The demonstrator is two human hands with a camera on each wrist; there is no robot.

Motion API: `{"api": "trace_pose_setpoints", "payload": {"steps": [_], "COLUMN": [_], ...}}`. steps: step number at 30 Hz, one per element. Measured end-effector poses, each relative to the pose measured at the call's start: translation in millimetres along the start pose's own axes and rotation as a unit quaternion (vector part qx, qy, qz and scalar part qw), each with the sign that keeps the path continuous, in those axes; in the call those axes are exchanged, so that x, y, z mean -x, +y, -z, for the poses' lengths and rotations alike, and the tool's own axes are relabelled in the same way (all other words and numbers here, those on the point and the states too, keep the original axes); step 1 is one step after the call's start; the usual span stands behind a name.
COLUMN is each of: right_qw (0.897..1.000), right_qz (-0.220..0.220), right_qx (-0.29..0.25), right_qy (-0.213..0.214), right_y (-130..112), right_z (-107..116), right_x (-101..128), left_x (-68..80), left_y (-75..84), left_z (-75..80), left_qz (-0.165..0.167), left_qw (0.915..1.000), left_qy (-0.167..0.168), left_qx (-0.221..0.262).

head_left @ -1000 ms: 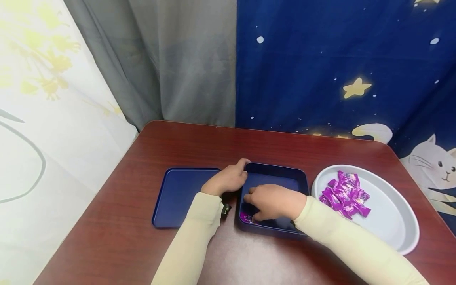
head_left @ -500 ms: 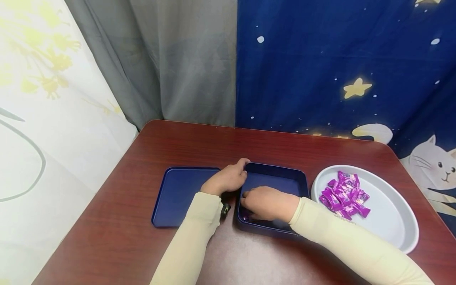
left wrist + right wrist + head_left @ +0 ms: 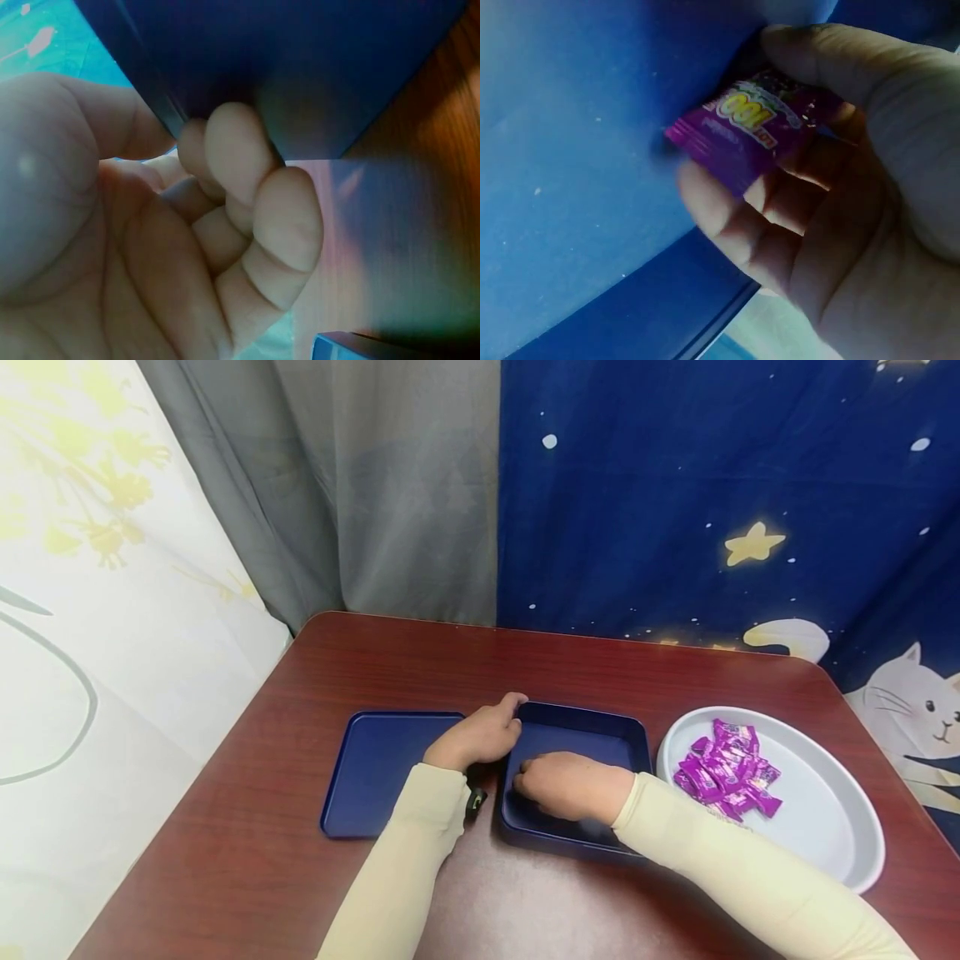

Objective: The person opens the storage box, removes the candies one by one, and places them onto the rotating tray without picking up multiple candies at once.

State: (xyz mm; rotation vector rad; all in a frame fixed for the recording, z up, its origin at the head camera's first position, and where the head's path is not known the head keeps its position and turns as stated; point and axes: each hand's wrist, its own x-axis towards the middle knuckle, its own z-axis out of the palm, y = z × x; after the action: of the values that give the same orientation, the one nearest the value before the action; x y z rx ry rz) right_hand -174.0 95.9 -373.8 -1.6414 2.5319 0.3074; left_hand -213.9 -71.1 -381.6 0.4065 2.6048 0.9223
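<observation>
An open dark blue box (image 3: 592, 720) stands mid-table. My left hand (image 3: 480, 739) grips its left wall; in the left wrist view the curled fingers (image 3: 255, 225) press the outside of the box wall (image 3: 300, 67), with the thumb over the rim. My right hand (image 3: 566, 785) is down inside the box near its front left part. In the right wrist view a purple wrapped candy (image 3: 754, 124) is pinched between thumb and fingers (image 3: 727, 217), just above the blue box floor (image 3: 577, 150).
The box's flat blue lid (image 3: 375, 777) lies to the left of the box. A white round plate (image 3: 817, 814) at the right holds a pile of several purple candies (image 3: 727, 768). The dark red table (image 3: 487, 660) backs onto curtains.
A purple candy lay in the box's near left corner; my right hand slid left over it and closed on it. The left hand has stayed on the box wall.
</observation>
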Motion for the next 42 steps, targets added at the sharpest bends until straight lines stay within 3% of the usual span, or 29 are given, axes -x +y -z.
{"api": "trace_pose_setpoints", "payload": {"steps": [5,14,26,34,42], "right_qw": [1.000,0.997,0.993,0.991,0.990], "right_qz": [-0.008,0.001,-0.011,0.009,0.001], "right_qx": [-0.020,-0.063,-0.120,-0.130,-0.140], "right_qy": [-0.002,0.038,0.019,0.019,0.021], "right_y": [0.5,7.9,17.7,18.3,22.5], "right_z": [6.2,8.5,4.6,4.2,4.8], "right_x": [2.0,7.9,13.0,13.8,14.7], "left_x": [0.2,-0.3,-1.6,-0.9,-1.1], "left_y": [0.3,0.1,0.6,0.5,0.5], "left_z": [0.0,-0.5,-0.8,-0.3,-0.9], "left_qz": [0.002,0.006,0.003,0.000,0.004], "left_qw": [1.0000,1.0000,1.0000,1.0000,1.0000], "left_qy": [0.000,-0.004,0.001,0.004,0.003], "left_qx": [0.001,0.000,-0.002,-0.006,-0.003]}}
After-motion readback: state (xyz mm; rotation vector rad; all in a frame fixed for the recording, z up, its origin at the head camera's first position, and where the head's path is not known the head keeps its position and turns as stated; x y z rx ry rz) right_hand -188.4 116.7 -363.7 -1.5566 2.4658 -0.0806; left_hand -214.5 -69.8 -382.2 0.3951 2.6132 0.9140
